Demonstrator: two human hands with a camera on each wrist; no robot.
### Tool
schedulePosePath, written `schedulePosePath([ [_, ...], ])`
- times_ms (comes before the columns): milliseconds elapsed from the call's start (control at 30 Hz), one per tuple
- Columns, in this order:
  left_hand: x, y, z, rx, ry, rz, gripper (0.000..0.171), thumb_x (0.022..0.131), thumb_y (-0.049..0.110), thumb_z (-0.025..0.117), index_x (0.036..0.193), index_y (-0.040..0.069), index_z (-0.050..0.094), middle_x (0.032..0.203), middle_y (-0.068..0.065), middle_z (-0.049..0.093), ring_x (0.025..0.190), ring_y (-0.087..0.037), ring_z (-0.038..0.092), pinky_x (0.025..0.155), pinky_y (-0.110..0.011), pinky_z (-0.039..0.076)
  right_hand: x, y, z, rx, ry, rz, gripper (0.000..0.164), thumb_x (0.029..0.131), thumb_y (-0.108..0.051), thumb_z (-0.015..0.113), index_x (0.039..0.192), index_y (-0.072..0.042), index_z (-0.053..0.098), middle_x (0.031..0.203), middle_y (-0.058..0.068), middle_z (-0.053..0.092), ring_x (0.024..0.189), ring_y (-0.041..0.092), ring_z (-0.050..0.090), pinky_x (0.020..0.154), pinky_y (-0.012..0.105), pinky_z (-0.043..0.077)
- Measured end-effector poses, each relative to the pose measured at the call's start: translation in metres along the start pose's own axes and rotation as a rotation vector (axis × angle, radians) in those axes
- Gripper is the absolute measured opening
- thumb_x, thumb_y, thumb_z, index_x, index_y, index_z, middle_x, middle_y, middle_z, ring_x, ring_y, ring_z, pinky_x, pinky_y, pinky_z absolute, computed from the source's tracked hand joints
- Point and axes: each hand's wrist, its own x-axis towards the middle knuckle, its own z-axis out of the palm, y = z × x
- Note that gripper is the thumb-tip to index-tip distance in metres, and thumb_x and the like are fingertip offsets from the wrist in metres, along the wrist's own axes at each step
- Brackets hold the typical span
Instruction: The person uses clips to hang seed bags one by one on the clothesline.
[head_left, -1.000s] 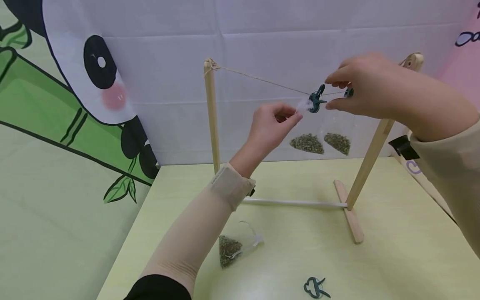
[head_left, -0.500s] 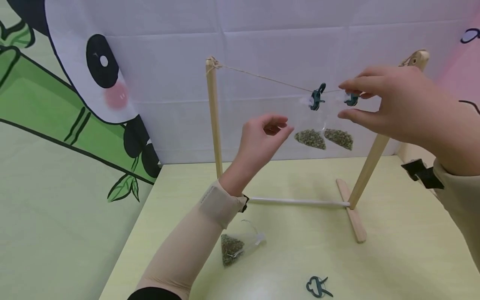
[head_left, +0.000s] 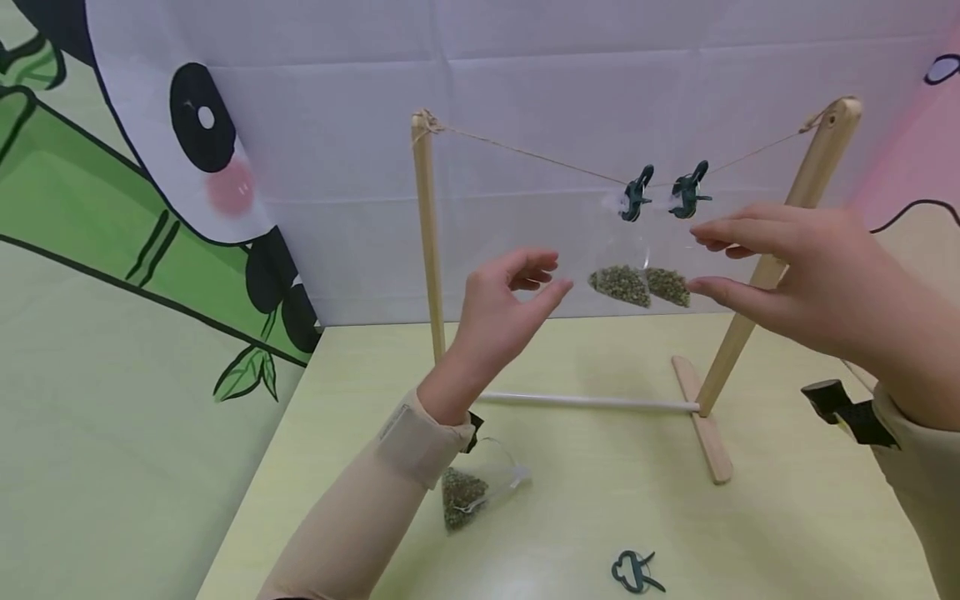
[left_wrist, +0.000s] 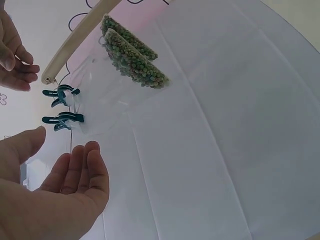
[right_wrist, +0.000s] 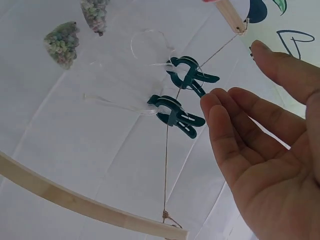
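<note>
Two sachets hanging off dark green clips on the string, left hand and right hand both loose, wide.

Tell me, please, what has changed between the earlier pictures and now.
The left hand has let go of the left hanging bag and moved down and left. The right hand has drawn away from that bag's clip, rightward and down. The loose bag and loose clip stayed on the table.
</note>
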Motion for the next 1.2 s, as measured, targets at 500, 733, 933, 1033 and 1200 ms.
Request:
schedulePosePath([
  [500,-0.033,0.000,-0.010,0.004,0.019,-0.036,0.031,0.091,0.007,0.077,0.121,0.001,0.071,0.115,-0.004,0.071,0.102,-0.012,0.066,0.090,-0.029,0.053,-0.045,0.000,0.018,0.045,0.052,0.075,0.039,0.080,-0.013,0.084,0.118,-0.006,0.076,0.111,0.003,0.073,0.090,-0.006,0.060,0.073,0.010,0.046],
  [733,-0.054,-0.004,-0.011,0.002,0.032,-0.072,0.032,0.090,0.007,0.079,0.120,0.002,0.071,0.115,-0.003,0.071,0.102,-0.014,0.066,0.091,-0.034,0.053,-0.067,0.001,0.031,0.084,0.078,0.102,0.038,0.082,-0.018,0.084,0.117,-0.005,0.076,0.109,-0.001,0.073,0.090,-0.006,0.062,0.073,0.010,0.048],
  [933,-0.070,-0.010,-0.010,-0.009,0.033,-0.128,0.034,0.090,0.008,0.079,0.123,0.005,0.071,0.117,-0.002,0.070,0.103,-0.015,0.065,0.092,-0.037,0.052,-0.079,-0.005,0.040,0.134,0.081,0.135,0.048,0.074,-0.003,0.087,0.120,-0.004,0.074,0.109,0.000,0.072,0.093,-0.005,0.063,0.079,0.011,0.050],
  [1033,-0.076,-0.013,-0.012,-0.020,0.040,-0.145,0.033,0.090,0.007,0.079,0.122,0.004,0.071,0.117,-0.001,0.070,0.103,-0.016,0.065,0.093,-0.039,0.052,-0.084,-0.007,0.045,0.159,0.082,0.153,0.055,0.068,0.004,0.088,0.120,-0.003,0.074,0.108,0.003,0.072,0.095,-0.003,0.063,0.080,0.012,0.050],
  [1200,-0.087,-0.014,-0.017,-0.008,0.067,-0.165,0.033,0.089,0.006,0.080,0.120,0.005,0.072,0.116,0.000,0.070,0.102,-0.015,0.065,0.094,-0.039,0.052,-0.095,-0.010,0.054,0.153,0.085,0.184,0.058,0.065,0.004,0.090,0.119,-0.007,0.074,0.110,0.000,0.072,0.093,-0.001,0.065,0.081,0.012,0.050],
])
